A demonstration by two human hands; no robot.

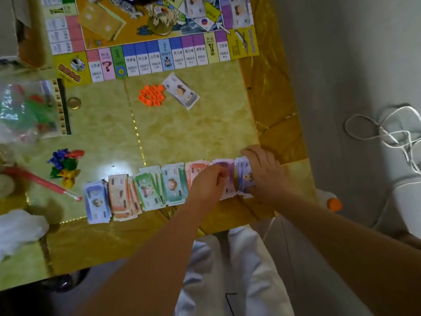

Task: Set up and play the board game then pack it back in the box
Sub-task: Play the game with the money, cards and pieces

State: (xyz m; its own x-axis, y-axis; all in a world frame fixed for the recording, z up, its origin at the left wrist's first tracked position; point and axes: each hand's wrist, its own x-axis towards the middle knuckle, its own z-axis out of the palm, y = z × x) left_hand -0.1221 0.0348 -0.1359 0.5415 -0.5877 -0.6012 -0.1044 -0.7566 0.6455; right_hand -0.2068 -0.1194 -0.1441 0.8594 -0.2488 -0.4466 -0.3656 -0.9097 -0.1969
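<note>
Checker: Hands, status?

Recorder: Left hand (208,183) has its fingers curled down onto the lilac stack (227,166) and pinches its notes. Right hand (262,169) lies on the purple stack (245,179) at the right end of the row. Its fingers are straight, pressed over the stack's far edge, and clasp nothing.

Checker: Money, location?

Recorder: Row of paper money (145,190) runs along the near edge of the table (193,133), stacks overlapping side by side. Left to right: pale blue, orange, green, teal, pink, lilac, purple. Notes carry cartoon faces. Printed values are too blurred to read.

Checker: Board?

Recorder: Board (155,42) lies open and flat at the far side of the table. Figures legible on its near row of squares: 1000, 2200, 2000, 1200, 1000, 600, 1800. One pink square bears a red question mark. Characters above the figures are not legible.

Checker: Loose parts?

Recorder: Orange houses (151,95) are heaped between board and money row, touching a small loose pile of notes (181,91) on their right. Coloured pawns (65,166) cluster left of the row, with a red stick (43,182) just beside them. Clear bag (25,110) at the left edge holds green and red bits. Cardboard box (29,42) sits left of the board. White cable (387,128) lies on the floor to the right of the table.
</note>
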